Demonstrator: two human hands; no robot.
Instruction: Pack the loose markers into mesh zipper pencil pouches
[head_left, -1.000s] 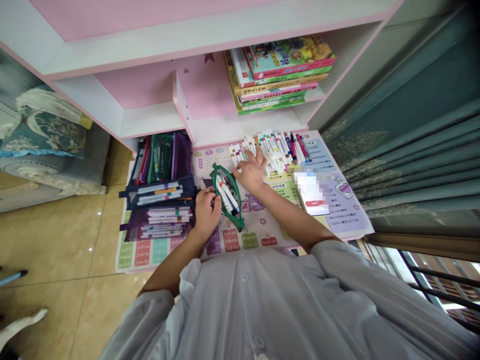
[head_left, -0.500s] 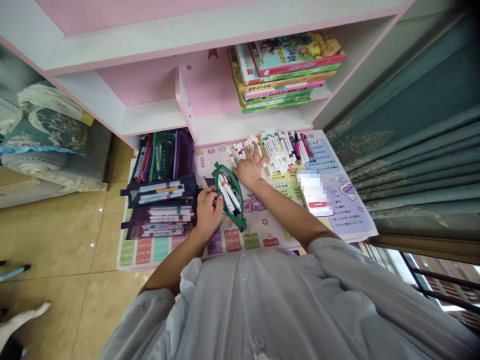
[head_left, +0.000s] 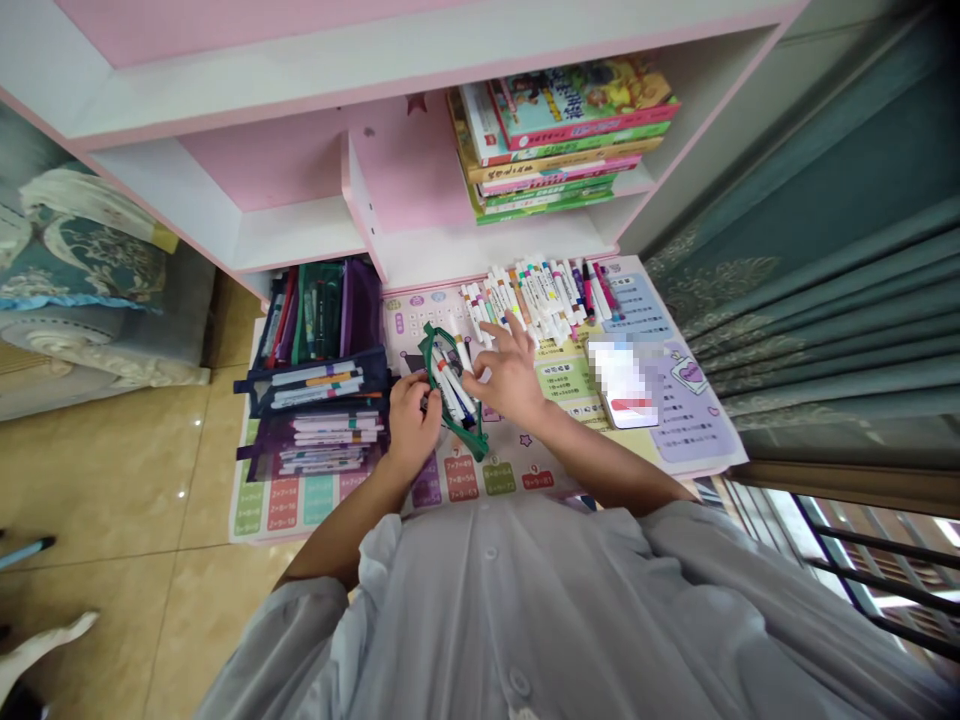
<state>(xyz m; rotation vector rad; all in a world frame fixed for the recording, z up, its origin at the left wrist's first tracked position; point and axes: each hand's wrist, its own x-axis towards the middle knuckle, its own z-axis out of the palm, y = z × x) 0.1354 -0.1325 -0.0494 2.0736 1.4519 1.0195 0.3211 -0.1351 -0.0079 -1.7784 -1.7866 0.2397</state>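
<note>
My left hand [head_left: 414, 420] is closed on the left edge of an open mesh pencil pouch with a green rim [head_left: 472, 440]. Several white markers [head_left: 450, 385] lie inside this pouch. Over its right side, my right hand [head_left: 511, 375] has its thumb and a finger at the end of one white marker [head_left: 462, 352], which slants into the opening; its other fingers are spread. Beyond the right hand lies a loose pile of white markers [head_left: 544, 295] with variously coloured bands.
Left of the pouch lie a navy pouch [head_left: 262, 393] and a purple pouch [head_left: 262, 455] holding markers, with more pouches [head_left: 360, 310] behind. A phone [head_left: 622, 385] rests on the printed desk mat [head_left: 697, 440]. Stacked books [head_left: 562, 150] fill part of the shelf above.
My right hand has come back from the marker pile toward the pouch, bringing a white marker to its opening. My left hand stays at the pouch edge. The view has shifted slightly.
</note>
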